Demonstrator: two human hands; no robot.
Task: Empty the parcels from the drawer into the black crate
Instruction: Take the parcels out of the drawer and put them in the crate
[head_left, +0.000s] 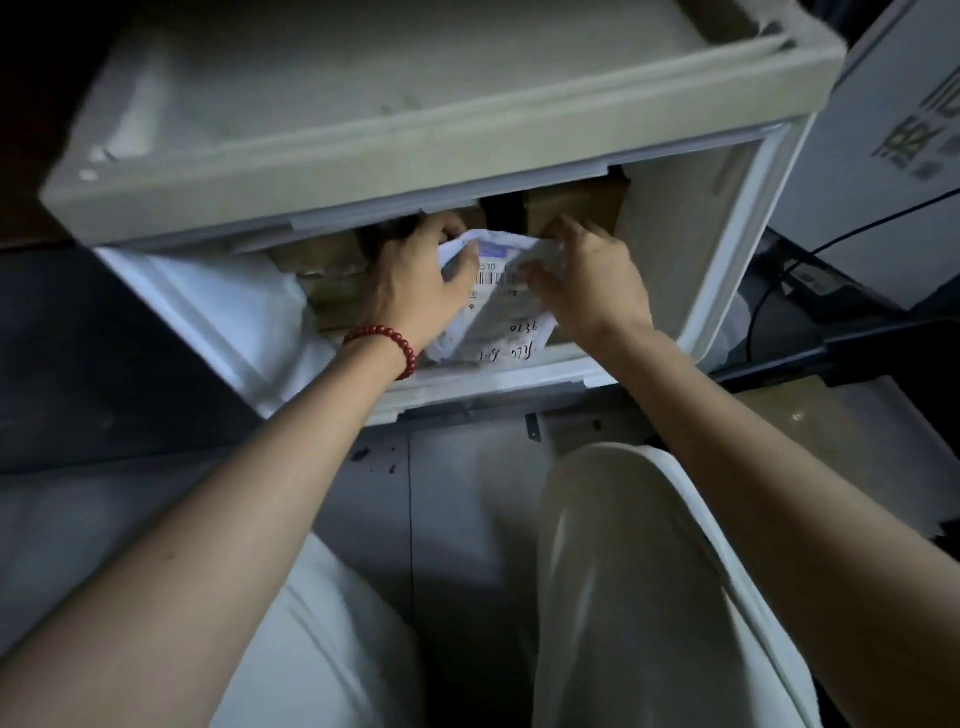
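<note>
Both hands are in the open drawer (498, 382) on one white mailer (506, 322). The left hand (415, 280), the one with the red bead bracelet (384, 340), curls round the mailer's left edge, thumb on the label face. The right hand (587, 280) pinches the crumpled right edge, so both hold the same parcel, one on each side. The mailer sits mid-drawer, label up. Its long axis runs front to back: the near end lies against the drawer's front wall, and the far end is bunched between the hands. The grip is on the far half, so the near end will probably hang and drag on the way up. The cabinet top (415, 130) overhangs the back of the drawer just above the knuckles, so my read is lift up and toward the body, not straight up. More to clear after this one: brown boxes (332, 270) behind and left of the mailer, another at the back right, and a white bag (228, 296) along the left wall. The crate isn't identifiable in this view, so I can't tell which hand is nearer to it. Early in the task, I'd say.
</note>
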